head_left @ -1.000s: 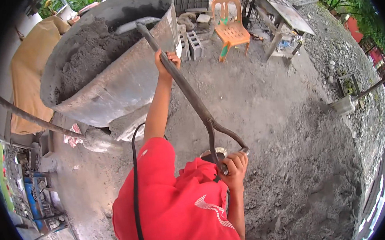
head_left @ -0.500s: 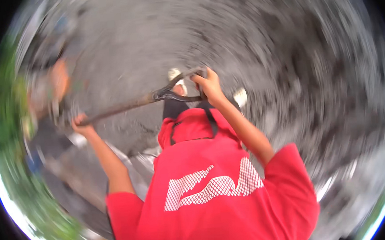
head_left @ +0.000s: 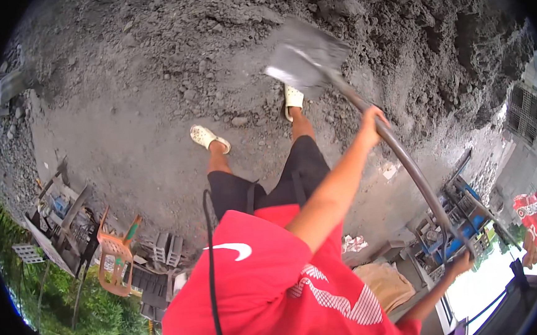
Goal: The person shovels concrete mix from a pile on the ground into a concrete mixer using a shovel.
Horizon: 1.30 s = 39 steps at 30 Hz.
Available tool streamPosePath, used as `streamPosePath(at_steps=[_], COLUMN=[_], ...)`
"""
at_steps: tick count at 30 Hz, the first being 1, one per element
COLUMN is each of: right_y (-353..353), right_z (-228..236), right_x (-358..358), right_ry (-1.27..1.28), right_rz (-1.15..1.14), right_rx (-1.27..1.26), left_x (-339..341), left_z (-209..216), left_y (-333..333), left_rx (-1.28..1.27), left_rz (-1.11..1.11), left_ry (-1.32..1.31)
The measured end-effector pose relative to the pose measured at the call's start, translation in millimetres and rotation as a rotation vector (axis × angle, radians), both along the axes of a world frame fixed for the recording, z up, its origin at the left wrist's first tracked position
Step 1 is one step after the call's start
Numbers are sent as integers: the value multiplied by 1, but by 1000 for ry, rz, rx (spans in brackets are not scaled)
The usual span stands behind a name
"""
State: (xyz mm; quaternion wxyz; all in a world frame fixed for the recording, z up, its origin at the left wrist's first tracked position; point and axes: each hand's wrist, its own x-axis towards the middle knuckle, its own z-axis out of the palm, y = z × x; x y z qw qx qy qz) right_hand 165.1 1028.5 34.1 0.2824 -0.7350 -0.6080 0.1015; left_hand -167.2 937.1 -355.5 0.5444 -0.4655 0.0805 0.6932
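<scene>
I hold a shovel [head_left: 410,165] across my right side, its blade [head_left: 307,54] over the loose grey soil [head_left: 210,41] near my feet. My left hand [head_left: 372,125] is wrapped round the middle of the shaft. At the far end my right hand [head_left: 461,263] is closed on the forked handle. The flat grey blade is smeared by motion, and whether it carries any soil I cannot tell. It is close to the shoe [head_left: 293,98] on my right foot; the other pale shoe [head_left: 209,138] stands to the left.
Rougher dark soil [head_left: 434,50] rises at the upper right. An orange plastic chair [head_left: 114,262] and grey hollow blocks [head_left: 167,248] are at the lower left. Past the handle stand blue-edged racks [head_left: 470,200]. What looks like a person in red [head_left: 529,211] is at the right edge.
The shovel has swung from my left side to my right, blade now over the soil ahead. My body has twisted with it. Both hands keep their hold; the view has become sharper.
</scene>
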Motion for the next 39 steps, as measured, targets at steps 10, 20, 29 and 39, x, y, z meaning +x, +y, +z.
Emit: streamPosePath(at_steps=[10,20,29,39], right_y=[76,-43,-106,-370], right_z=[-289,-490,-463,-292], right_x=[-28,-148,-257,-430], right_ry=[-305,279,314,774], right_rz=[22,-124,281,1291], right_rx=[31,-446,-536,-1168], left_x=[-113,-182,-235,-66], left_z=[-274,-372,-172,258], left_y=[54,-115,-357,-757], left_rx=[-295,-600,-748,-1321], left_rz=[-128,-82,311,1260], left_ry=[102,303,438,693])
